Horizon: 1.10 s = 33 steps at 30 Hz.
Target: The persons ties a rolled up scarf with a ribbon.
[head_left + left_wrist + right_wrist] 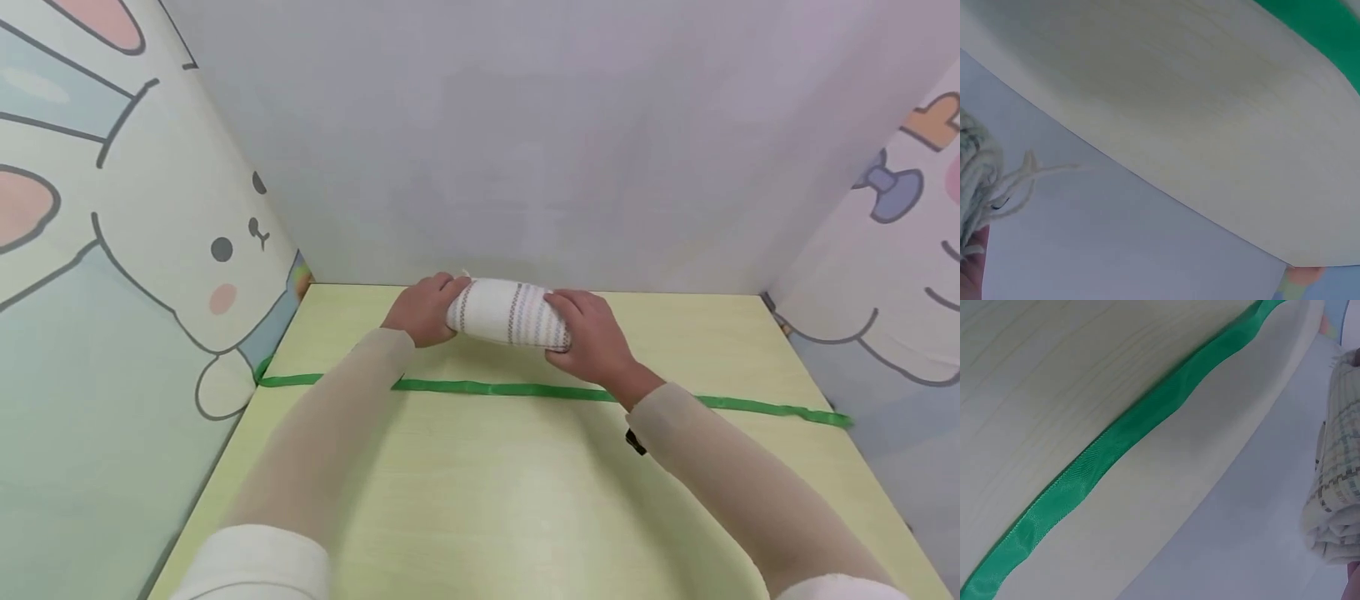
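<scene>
A rolled white cloth (pixel 507 312) with brown and grey stripes lies across the far middle of the pale green table (pixel 480 483). My left hand (pixel 424 310) grips its left end, and my right hand (pixel 592 337) grips its right end. The left wrist view catches the cloth's fringed end (pixel 979 181) at the left edge. In the right wrist view the rolled layers of the cloth (pixel 1337 487) show at the right edge. A green ribbon (pixel 525 389) lies flat across the table just in front of both hands, also visible as a green ribbon (pixel 1110 456) in the right wrist view.
Walls close the table on three sides: a plain pale back wall (pixel 525 142), a rabbit-print panel (pixel 112 250) on the left and a cartoon-print panel (pixel 885 275) on the right. The ribbon runs nearly from the left wall to the right edge.
</scene>
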Motion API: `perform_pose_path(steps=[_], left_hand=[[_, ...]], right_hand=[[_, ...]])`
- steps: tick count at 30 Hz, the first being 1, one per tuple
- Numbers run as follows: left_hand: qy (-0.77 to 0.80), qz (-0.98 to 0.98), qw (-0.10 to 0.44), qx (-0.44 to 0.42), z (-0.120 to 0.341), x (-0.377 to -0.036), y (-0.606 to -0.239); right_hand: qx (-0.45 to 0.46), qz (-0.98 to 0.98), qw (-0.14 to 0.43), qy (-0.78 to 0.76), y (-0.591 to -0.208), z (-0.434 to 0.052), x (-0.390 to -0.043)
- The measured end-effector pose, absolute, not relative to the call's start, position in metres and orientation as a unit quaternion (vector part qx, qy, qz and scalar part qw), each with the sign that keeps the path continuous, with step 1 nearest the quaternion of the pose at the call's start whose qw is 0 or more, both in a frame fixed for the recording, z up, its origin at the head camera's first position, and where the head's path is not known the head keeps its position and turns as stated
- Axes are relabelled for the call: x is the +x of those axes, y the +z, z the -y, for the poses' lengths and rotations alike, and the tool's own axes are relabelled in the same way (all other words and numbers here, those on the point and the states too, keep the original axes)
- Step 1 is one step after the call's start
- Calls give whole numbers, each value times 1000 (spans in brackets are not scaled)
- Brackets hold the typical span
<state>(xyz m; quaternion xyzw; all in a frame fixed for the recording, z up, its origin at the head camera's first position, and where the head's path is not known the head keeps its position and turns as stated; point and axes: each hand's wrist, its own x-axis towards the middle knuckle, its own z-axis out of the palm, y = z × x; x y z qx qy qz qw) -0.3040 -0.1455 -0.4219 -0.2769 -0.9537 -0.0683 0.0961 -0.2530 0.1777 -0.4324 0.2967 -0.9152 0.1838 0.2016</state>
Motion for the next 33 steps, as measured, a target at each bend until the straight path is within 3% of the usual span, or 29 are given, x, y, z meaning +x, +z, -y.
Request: perform_pose_path(steps=[19,25,33], left_hand=[[-169,878,238,-379,155,-276,-397],[-203,860,242,-402,148,-265,-391],[-188,861,234,-411,146,-258,-396]], right_hand=[[437,746,403,300,-409,-176,-214],[486,682,443,320,-398,-175,-206],[542,671,470,189,-397,-182,-203]])
